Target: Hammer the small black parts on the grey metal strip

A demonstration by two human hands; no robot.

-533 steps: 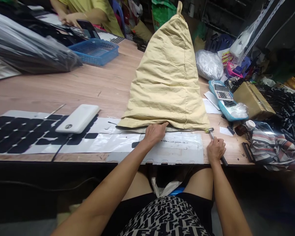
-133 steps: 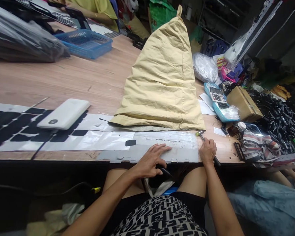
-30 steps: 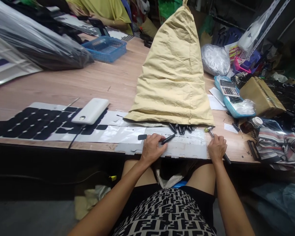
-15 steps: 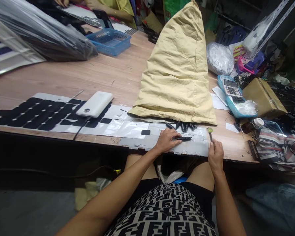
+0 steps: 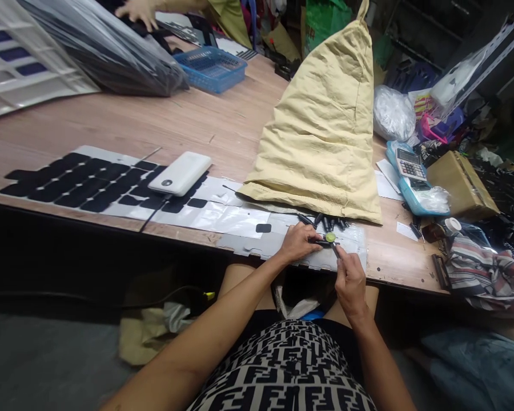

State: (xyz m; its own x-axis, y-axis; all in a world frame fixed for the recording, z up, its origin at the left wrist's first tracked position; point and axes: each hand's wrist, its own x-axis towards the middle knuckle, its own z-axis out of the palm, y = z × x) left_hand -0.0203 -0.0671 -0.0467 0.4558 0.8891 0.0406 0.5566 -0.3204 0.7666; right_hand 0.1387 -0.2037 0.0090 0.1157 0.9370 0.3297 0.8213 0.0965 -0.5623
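Note:
My left hand [image 5: 300,244] is closed on a slim black tube-like piece [image 5: 324,244], pinching its left end low over a pale plastic sheet [image 5: 248,244] at the table's front edge. In my right hand [image 5: 351,279] is a small tool with a dark handle and a round yellow-green head [image 5: 330,236]. That head overlaps the black piece in view; whether they touch I cannot tell. Behind my left hand lie several similar black pieces [image 5: 325,222], partly under the edge of a yellow cloth bag [image 5: 317,148].
A white power bank [image 5: 180,173] with a cable rests on black-patterned sheets [image 5: 75,181] to the left. Farther back are a blue basket [image 5: 214,71] and another person's hand [image 5: 139,11]. A calculator [image 5: 409,165], a cardboard box [image 5: 460,182] and striped cloth [image 5: 484,260] lie right.
My right hand has moved left, bringing the tool's round head from beside the sheet to the black piece. My left hand keeps its hold. The other person's hand has shifted, and the view has turned slightly.

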